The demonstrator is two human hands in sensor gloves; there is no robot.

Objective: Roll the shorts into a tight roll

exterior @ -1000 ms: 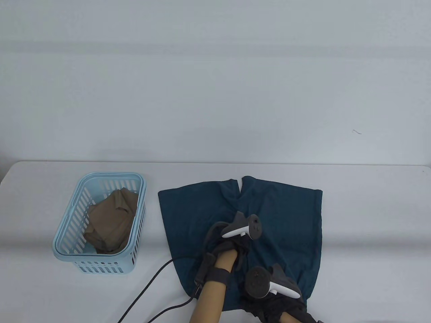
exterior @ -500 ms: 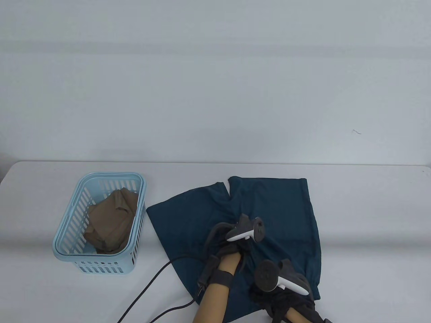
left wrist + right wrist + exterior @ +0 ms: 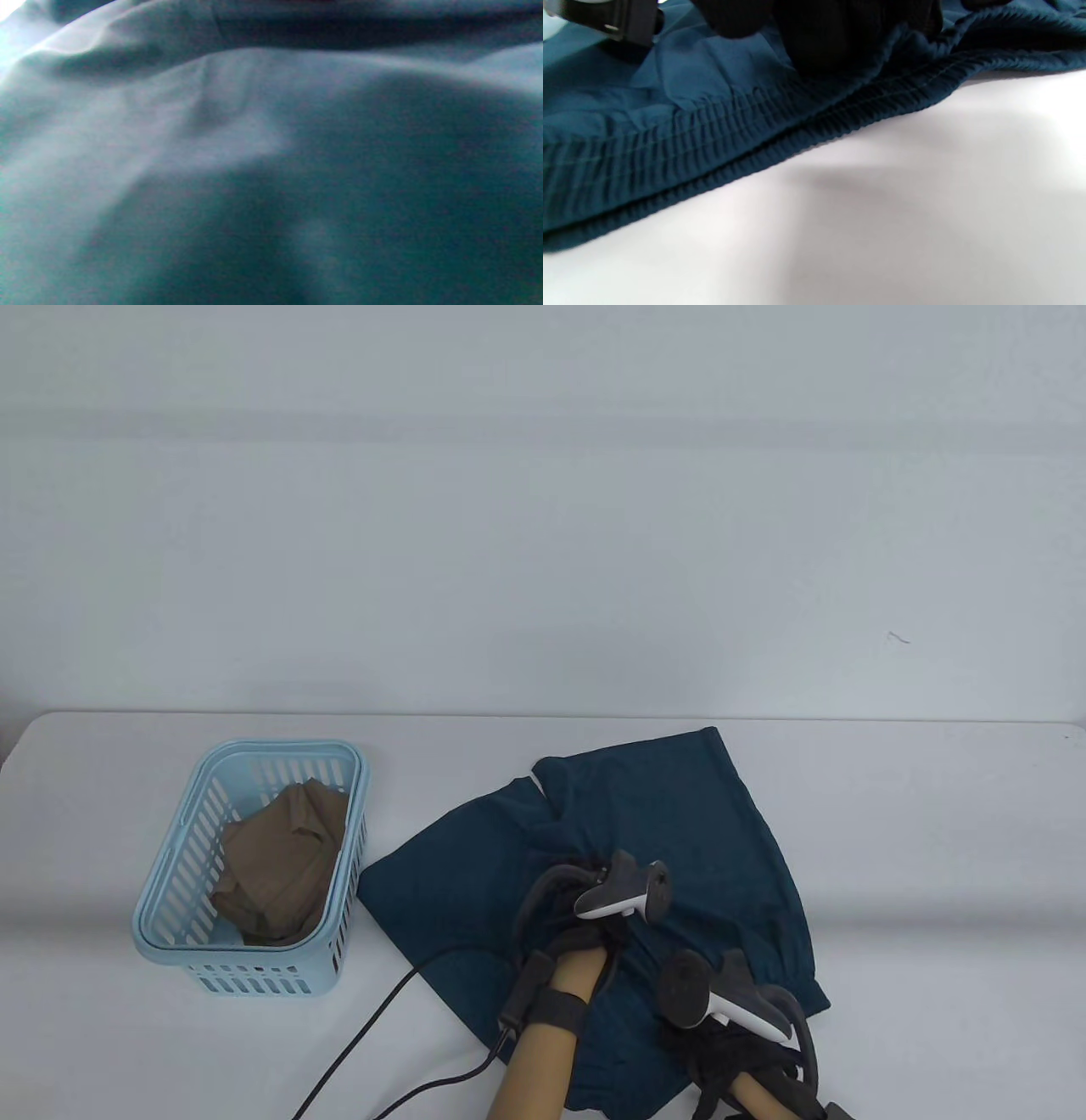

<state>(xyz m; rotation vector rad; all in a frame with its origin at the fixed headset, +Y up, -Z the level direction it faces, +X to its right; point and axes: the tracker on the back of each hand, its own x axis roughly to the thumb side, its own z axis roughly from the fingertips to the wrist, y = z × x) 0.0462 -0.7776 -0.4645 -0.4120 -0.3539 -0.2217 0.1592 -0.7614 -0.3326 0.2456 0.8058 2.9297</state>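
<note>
Teal knit shorts (image 3: 679, 823) lie rumpled, unrolled on the white table (image 3: 916, 848); right hand (image 3: 721, 1052) grasps the ribbed elastic waistband (image 3: 721, 140), left hand (image 3: 594, 937) mid-fabric, grip can't tell.

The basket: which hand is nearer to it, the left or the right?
Left. The left hand rests on the shorts near their middle, right of the basket. The right hand is at the shorts' near right edge, farther away.
</note>
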